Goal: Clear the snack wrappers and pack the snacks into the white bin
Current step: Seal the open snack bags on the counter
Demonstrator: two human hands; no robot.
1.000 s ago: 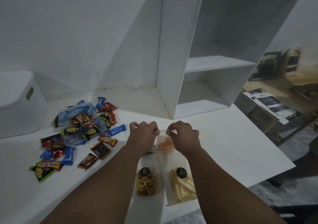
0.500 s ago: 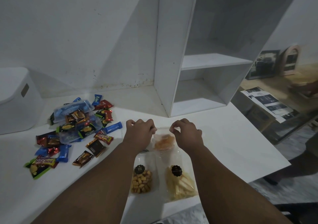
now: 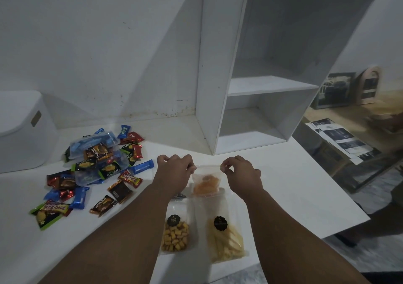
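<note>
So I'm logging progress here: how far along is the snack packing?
Nothing looks packed yet. Both hands, left hand and right hand, pinch the top of the clear bag of orange snacks. The colourful wrapped candy pile, cube snack bag and stick snack bag lie outside the white lidded bin.

white bin [image 3: 24,131], orange snack pouch [image 3: 206,185]
</note>
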